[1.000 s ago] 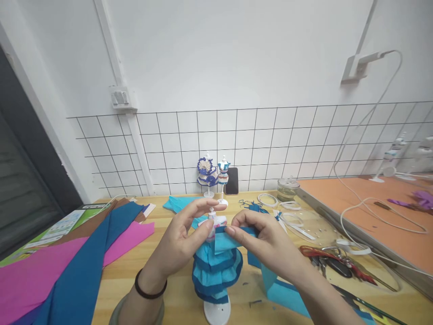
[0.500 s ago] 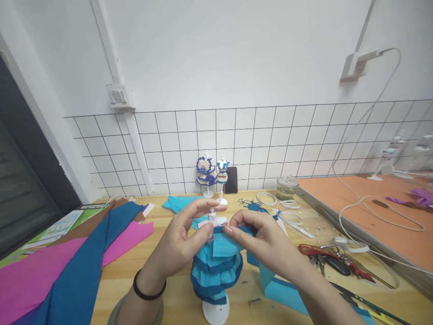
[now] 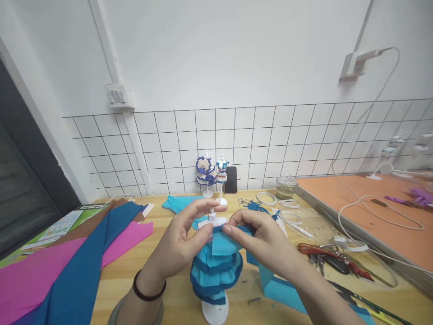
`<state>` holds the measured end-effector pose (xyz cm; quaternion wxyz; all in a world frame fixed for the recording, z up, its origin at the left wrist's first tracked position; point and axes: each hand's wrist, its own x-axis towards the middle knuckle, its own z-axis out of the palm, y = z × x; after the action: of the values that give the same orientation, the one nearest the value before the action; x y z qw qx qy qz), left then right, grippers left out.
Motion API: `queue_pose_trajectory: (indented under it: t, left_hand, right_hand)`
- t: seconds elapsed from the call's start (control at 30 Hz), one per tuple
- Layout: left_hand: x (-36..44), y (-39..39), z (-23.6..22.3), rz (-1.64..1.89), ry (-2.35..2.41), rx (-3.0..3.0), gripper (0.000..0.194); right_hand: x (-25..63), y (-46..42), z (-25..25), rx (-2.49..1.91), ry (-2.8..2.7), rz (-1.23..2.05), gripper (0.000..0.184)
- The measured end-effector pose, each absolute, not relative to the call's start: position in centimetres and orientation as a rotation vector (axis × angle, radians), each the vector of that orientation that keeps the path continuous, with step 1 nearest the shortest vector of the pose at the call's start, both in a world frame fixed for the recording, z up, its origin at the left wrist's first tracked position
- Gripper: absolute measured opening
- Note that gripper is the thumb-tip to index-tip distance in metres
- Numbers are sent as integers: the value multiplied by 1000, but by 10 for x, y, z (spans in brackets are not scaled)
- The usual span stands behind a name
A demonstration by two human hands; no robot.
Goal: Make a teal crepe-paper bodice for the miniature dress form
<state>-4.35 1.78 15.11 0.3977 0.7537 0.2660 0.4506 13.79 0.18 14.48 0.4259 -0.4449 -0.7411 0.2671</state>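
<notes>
In front of me a small white dress form [image 3: 217, 221] stands upright on a round white base [image 3: 215, 311], wearing a ruffled skirt [image 3: 216, 275] of light and dark blue crepe paper. My left hand [image 3: 184, 237] is curved around its upper left side, thumb against the torso and fingers behind the neck knob. Between thumb and forefinger my right hand [image 3: 260, 234] pinches the top edge of a two-tone blue crepe paper strip [image 3: 225, 243], laid across the form's chest. The strip's tail [image 3: 284, 293] runs down under my right forearm onto the table.
Blue [image 3: 81, 262] and pink crepe paper [image 3: 135, 241] sheets lie left. Behind are two more dress forms [image 3: 221, 180] and a phone [image 3: 231, 179]. On the right are a glass jar [image 3: 286, 187], white tape rings, keys [image 3: 333, 262], scissors [image 3: 365, 300] and an orange board [image 3: 372, 203].
The pinched strip's top edge has shifted slightly at the chest, its upper left corner now tilted. Both hands hold nearly the same positions.
</notes>
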Motion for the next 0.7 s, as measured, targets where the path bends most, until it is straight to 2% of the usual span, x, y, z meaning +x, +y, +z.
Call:
queue_pose_trajectory:
  t: [0.7]
  left_hand:
    - [-44, 19, 150, 1122, 729, 2004, 40]
  right_hand:
    - [138, 2, 145, -1101, -1855, 603, 19]
